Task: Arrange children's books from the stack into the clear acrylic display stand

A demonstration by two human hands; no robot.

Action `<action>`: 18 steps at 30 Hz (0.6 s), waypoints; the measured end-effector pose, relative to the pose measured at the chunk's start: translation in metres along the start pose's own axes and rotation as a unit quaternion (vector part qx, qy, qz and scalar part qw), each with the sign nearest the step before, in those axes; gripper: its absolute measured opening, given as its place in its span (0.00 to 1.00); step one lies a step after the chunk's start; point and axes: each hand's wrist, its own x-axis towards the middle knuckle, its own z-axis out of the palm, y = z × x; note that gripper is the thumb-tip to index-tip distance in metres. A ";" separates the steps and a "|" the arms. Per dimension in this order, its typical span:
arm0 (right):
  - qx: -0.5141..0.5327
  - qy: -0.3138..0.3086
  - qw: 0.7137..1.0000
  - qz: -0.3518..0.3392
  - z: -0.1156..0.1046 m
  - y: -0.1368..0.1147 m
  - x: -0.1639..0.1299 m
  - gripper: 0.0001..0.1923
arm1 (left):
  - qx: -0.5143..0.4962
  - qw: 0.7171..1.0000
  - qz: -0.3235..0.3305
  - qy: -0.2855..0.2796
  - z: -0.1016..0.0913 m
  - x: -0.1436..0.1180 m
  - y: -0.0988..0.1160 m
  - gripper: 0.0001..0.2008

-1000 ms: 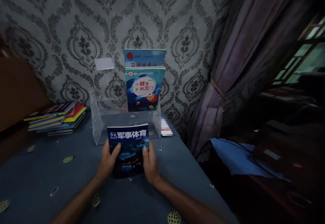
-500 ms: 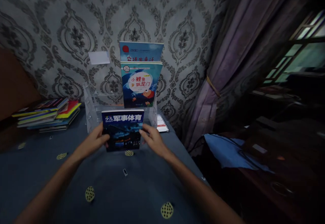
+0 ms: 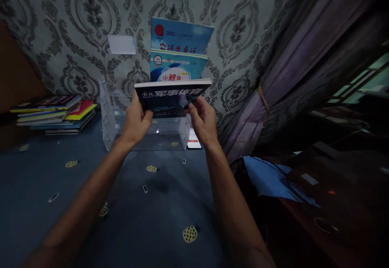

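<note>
Both hands, left hand (image 3: 135, 120) and right hand (image 3: 203, 118), are clamped on the lower corners of a dark magazine (image 3: 172, 96), holding it up over the front of the clear acrylic rack (image 3: 112, 118). Risk I see: its floppy top edge could bump the two blue books (image 3: 178, 63) standing in the rack's back slots and tip them, or the light rack slides on the counter (image 3: 91, 203).

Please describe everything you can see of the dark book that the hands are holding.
The dark book is a thin paperback with a navy cover, pale title letters across the top and a blurred picture below. It is closed, tilted back so its white page edge shows along the top. The left hand and right hand grip its lower corners, holding it in the air above the clear rack, in front of two upright books.
</note>
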 end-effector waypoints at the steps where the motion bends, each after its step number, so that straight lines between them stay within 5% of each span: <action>1: -0.007 0.006 1.000 0.002 -0.002 0.001 0.000 0.19 | 0.003 1.000 0.003 0.001 0.005 0.000 -0.001 0.24; 18: -0.013 0.017 0.999 0.042 -0.003 0.054 0.000 0.21 | 0.024 0.999 -0.013 -0.046 0.044 0.011 -0.028 0.23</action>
